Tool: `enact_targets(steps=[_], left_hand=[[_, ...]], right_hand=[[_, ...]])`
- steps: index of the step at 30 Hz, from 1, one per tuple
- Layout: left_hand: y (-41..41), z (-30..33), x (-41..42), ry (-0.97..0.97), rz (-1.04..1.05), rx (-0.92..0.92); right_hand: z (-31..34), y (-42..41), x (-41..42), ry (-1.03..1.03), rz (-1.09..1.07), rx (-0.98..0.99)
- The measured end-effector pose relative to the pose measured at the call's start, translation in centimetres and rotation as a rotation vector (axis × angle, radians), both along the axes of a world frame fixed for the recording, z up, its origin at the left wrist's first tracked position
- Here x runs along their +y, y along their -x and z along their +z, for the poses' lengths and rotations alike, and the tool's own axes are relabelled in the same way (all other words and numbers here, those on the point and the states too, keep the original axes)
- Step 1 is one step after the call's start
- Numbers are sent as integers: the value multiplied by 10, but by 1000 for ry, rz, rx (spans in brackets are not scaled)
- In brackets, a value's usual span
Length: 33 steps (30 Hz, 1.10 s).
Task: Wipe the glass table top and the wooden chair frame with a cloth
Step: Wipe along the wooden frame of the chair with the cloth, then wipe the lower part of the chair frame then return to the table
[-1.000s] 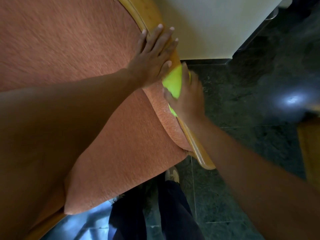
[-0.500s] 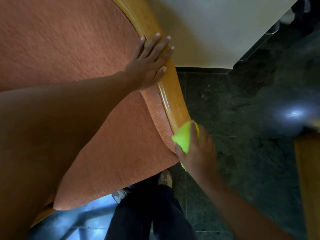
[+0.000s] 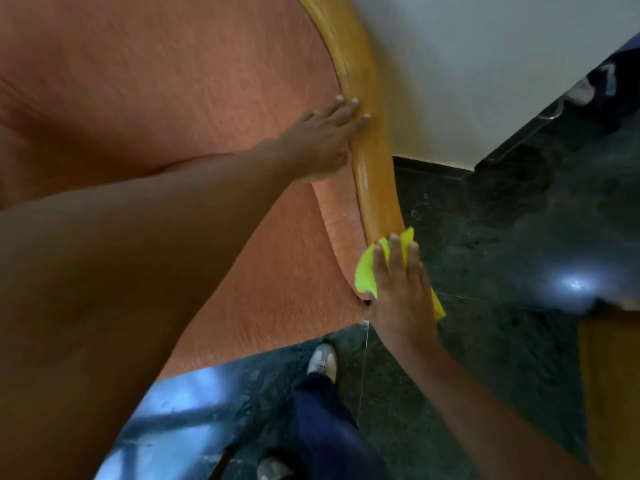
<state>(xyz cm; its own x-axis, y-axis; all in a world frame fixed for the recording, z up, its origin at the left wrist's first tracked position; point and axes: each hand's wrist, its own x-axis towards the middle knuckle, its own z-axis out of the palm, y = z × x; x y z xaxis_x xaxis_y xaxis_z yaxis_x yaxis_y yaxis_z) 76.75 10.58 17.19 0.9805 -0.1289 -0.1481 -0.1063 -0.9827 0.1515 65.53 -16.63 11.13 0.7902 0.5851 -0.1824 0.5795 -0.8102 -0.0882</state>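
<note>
— Where is the cloth?
— Nearest, under the right hand [image 3: 398,292]: fingers nearly straight, pressing the yellow-green cloth [image 3: 365,275] onto the low end of the wooden chair frame [image 3: 375,174].
— And the left hand [image 3: 322,140]?
— Farther up, flat on the orange cushion [image 3: 173,81], fingers straight, tips touching the frame, holding nothing.

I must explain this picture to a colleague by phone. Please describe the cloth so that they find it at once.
Start from the big orange chair and follow its curved wooden frame down. At its lower end the right hand presses the cloth on the wood; it alone is bright yellow-green.
</note>
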Motion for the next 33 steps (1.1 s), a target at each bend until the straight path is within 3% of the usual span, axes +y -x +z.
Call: enact_targets(steps=[4, 10, 15, 22, 27, 30, 33], left_hand=[[88, 7, -2, 30, 31, 42], [261, 19, -21, 113, -12, 31], [411, 33, -2, 186, 237, -95], [626, -2, 6, 229, 603, -92], [799, -68, -51, 295, 1058, -19], [864, -111, -98, 323, 1294, 37], [899, -161, -157, 369, 1403, 230]], right_hand=[[25, 26, -16, -136, -25, 129], [68, 98, 50, -445, 75, 174], [89, 194, 114, -529, 339, 228], [53, 354, 160, -444, 682, 296], [-22, 501, 161, -259, 1057, 453], [-75, 560, 155, -262, 1314, 409], [-132, 595, 132, 145, 1515, 333]])
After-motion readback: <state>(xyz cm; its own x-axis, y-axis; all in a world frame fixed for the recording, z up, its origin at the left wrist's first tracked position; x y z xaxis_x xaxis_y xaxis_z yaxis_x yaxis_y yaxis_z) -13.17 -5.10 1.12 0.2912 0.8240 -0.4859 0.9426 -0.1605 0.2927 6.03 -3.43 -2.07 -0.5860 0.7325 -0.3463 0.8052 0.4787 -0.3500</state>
